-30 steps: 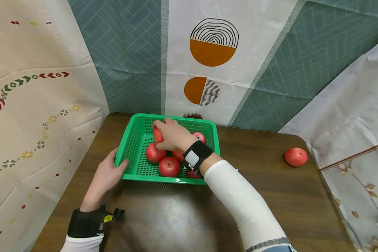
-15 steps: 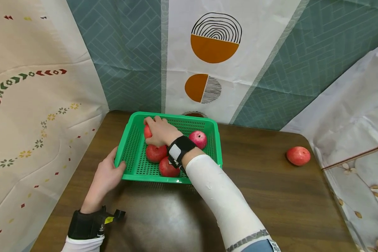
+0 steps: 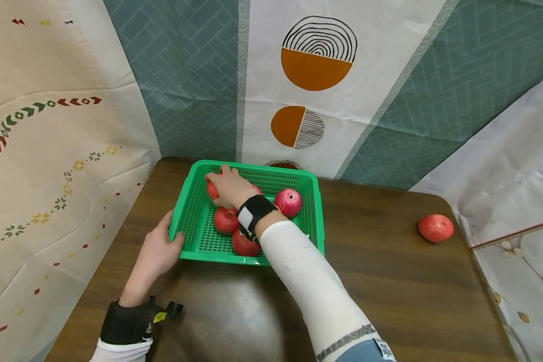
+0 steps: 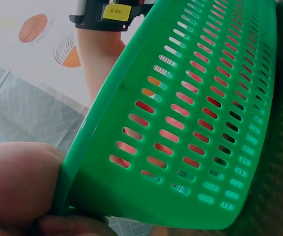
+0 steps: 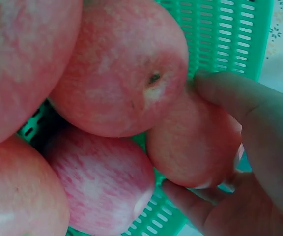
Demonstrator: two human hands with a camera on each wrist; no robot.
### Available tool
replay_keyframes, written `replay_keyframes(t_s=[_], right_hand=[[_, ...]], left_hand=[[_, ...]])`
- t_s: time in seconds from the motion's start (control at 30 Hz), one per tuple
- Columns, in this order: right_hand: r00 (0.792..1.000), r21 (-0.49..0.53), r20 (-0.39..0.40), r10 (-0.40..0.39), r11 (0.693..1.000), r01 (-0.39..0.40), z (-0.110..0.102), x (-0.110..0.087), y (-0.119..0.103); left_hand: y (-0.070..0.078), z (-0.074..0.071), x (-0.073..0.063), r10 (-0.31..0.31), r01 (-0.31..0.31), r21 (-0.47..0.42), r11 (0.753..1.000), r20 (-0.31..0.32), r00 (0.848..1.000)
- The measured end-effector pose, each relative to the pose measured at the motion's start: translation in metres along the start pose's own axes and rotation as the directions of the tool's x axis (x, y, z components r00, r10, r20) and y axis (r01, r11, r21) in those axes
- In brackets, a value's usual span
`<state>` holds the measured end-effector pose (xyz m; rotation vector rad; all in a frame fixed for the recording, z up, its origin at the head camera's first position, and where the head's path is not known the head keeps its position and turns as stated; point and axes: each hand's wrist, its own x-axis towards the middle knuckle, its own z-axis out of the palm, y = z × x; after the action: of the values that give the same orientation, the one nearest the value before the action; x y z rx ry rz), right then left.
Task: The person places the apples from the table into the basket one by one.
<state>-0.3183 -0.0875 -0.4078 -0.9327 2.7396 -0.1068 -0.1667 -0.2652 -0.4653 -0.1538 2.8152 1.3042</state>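
Note:
A green plastic basket (image 3: 319, 216) with slotted walls sits on the brown table, with several red apples in it. My left hand (image 3: 160, 249) grips its left rim near the front corner, thumb on the inner side. In the left wrist view, the slotted basket wall (image 4: 131, 191) rises right beside that hand. Inside, toward the back left, my right hand (image 3: 232, 188) holds an apple (image 5: 193, 140) between thumb and fingers. This apple touches a larger neighbouring apple (image 5: 127, 69). Another apple (image 3: 288, 202) lies at the right, and one (image 3: 225, 220) just in front of my right hand.
A lone apple (image 3: 436, 228) lies on the table (image 3: 380, 261) near its right edge. Printed cloths hang behind the table and on both sides. The white right sleeve (image 3: 303, 271) passes over the basket's front rim.
My right hand has moved left inside the basket with the apple, then barely shifted in the last half second. The left hand keeps its grip on the rim.

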Motion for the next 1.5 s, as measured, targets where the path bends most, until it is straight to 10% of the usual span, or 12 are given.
replay_keyframes(t_s=[0.4,1.5], right_hand=[[0.999,-0.182,0.019,0.026,0.983,-0.022,0.01,0.004,-0.006],[0.996,-0.192,0.093,0.018,0.981,0.0,0.008,-0.006,-0.007]], left_hand=[[0.006,0.002,0.0,-0.009,0.01,0.024,1.0,-0.014,1.0],[0.006,0.003,0.0,-0.014,0.015,0.035,0.999,-0.034,0.999]])
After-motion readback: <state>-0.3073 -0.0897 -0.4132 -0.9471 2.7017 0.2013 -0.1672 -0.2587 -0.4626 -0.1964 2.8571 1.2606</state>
